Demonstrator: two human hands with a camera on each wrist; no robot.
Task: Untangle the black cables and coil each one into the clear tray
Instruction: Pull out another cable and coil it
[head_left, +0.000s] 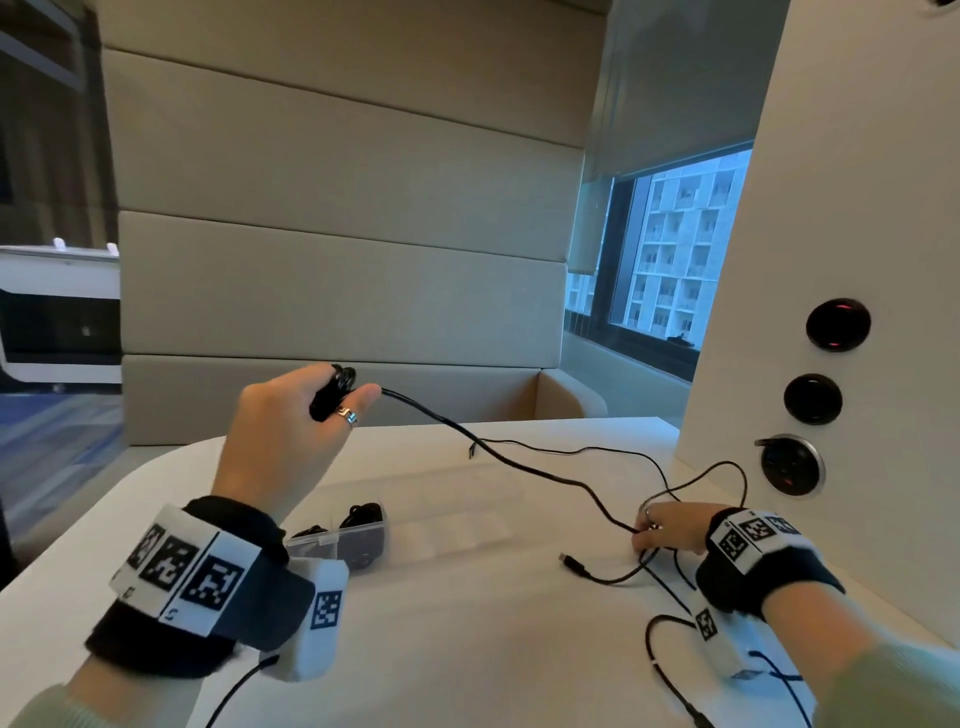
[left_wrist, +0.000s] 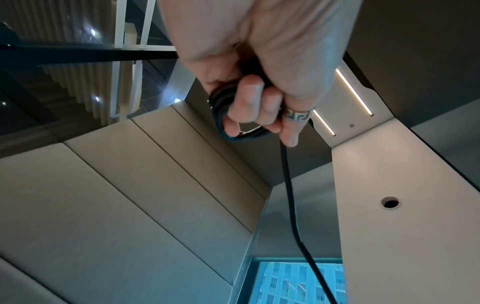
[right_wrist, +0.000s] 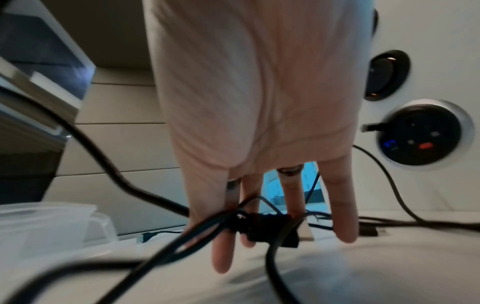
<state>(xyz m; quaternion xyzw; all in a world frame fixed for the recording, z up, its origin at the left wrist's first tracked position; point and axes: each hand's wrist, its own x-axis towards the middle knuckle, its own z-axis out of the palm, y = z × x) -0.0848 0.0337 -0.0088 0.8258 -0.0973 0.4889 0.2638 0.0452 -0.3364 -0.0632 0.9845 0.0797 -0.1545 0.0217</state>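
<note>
My left hand (head_left: 332, 400) is raised above the table and grips a small coil of black cable (head_left: 335, 387); the left wrist view shows the coil (left_wrist: 221, 115) looped round the curled fingers (left_wrist: 244, 102). From it one black cable (head_left: 519, 462) slopes down to the right. My right hand (head_left: 657, 530) lies on the table with straight fingers (right_wrist: 223, 253) pressing on a tangle of thin black cables (right_wrist: 259, 224). The clear tray (head_left: 447, 519) lies between the hands, a coiled black cable (head_left: 363, 514) in its left compartment.
A loose USB plug (head_left: 569, 561) lies on the white table (head_left: 467, 649) left of my right hand, another cable end (head_left: 471, 452) farther back. A white wall panel at the right carries round sockets (head_left: 792, 465), one with a cable plugged in. A padded bench back stands behind.
</note>
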